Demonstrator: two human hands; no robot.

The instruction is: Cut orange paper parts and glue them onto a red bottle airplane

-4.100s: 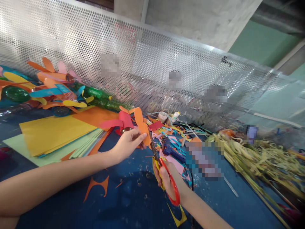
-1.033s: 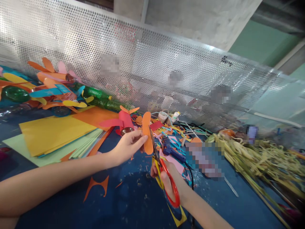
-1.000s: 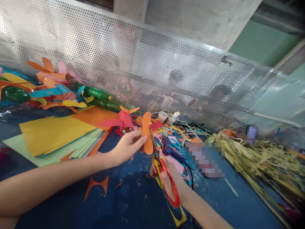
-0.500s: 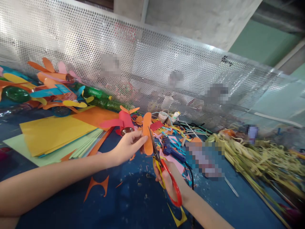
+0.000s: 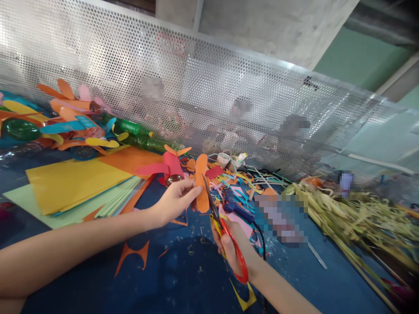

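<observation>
Between the thumb and fingers of my left hand (image 5: pixel 180 196) is a long orange paper strip (image 5: pixel 202 183) with rounded ends, held upright. My right hand (image 5: pixel 229 244) grips scissors (image 5: pixel 241 261) with red and yellow handles. Their blades point up and lie against the right edge of the strip; whether they are cutting into it I cannot tell. Just behind my left hand stands a bottle (image 5: pixel 173 168) wrapped in red paper, with red and orange paper pieces on it. Under my left hand shows a thin orange paper offcut (image 5: pixel 180 221).
Coloured paper sheets (image 5: pixel 75 183) are stacked at left, before bottle models with paper wings (image 5: pixel 78 124). Paper scraps and a blue glue gun (image 5: pixel 238 209) with a black cord lie right of centre. Dried stalks (image 5: pixel 330 218) spread at far right. A perforated metal panel (image 5: pixel 209 87) borders the back.
The orange offcut below my left hand shows more than before. Both hands, the strip and the scissors stay almost in place.
</observation>
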